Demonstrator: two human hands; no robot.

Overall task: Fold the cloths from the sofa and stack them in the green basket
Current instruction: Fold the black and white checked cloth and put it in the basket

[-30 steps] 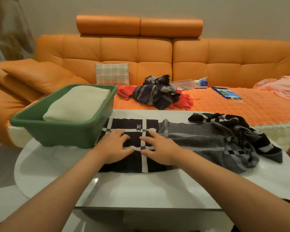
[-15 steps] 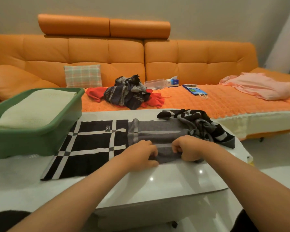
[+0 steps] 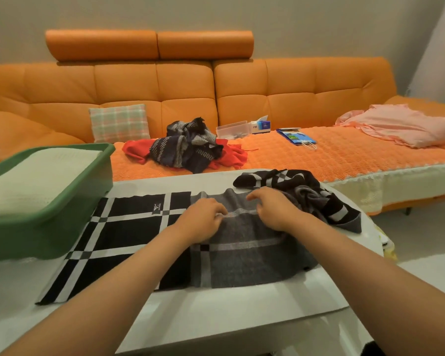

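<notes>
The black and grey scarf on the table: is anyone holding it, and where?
Yes. The left hand and right hand both pinch the scarf at its grey middle stretch, toward the far edge.

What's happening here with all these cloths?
A person is folding laundry at a white table. The left hand and right hand both pinch the grey middle of a black-and-grey checked scarf spread flat there; its right end lies bunched up. The green basket on the left holds one folded cream cloth. A dark and red pile and a pink cloth wait on the orange sofa.
</notes>
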